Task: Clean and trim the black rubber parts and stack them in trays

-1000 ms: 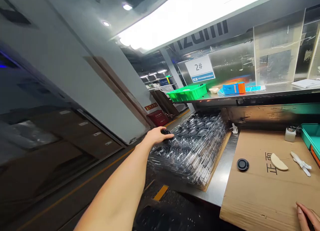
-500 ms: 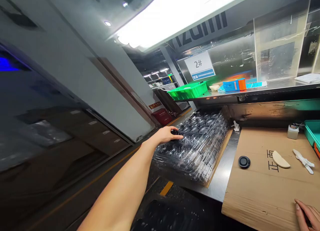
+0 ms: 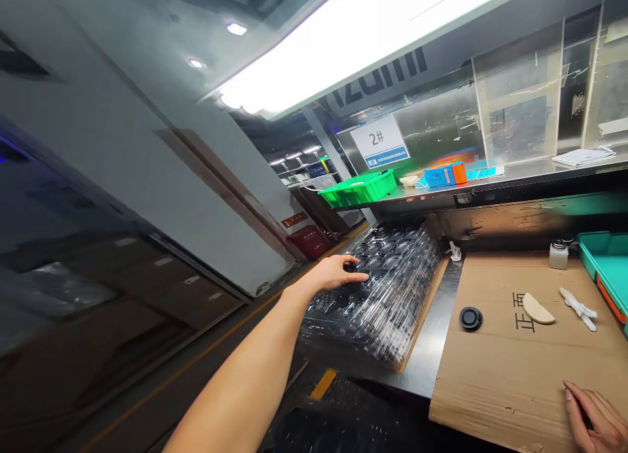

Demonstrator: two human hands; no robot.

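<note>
My left hand (image 3: 333,274) reaches out over a stack of clear plastic trays (image 3: 392,309). Thumb and fingers are curved around a small black round part (image 3: 350,267), partly hidden by the hand. Rows of similar black round parts (image 3: 387,247) sit in the top tray's pockets. At the lower right, my right hand (image 3: 596,414) rests on a cardboard sheet (image 3: 495,387), holding nothing I can see, its forefinger stretched out and the other fingers loosely bent. On the cardboard lie a black round cap (image 3: 471,319), a cream half-disc pad (image 3: 538,309) and a crumpled white strip (image 3: 579,309).
A small dispenser bottle (image 3: 558,255) stands at the cardboard's back edge beside a teal tray (image 3: 596,263). The shelf above bears a green bin (image 3: 360,190) and a blue-and-orange box (image 3: 444,175). A crumpled white scrap (image 3: 454,251) lies behind the metal table edge.
My left hand has moved a little farther right over the trays, the black part still between its fingers. My right hand stays on the cardboard. The view has turned slightly right.
</note>
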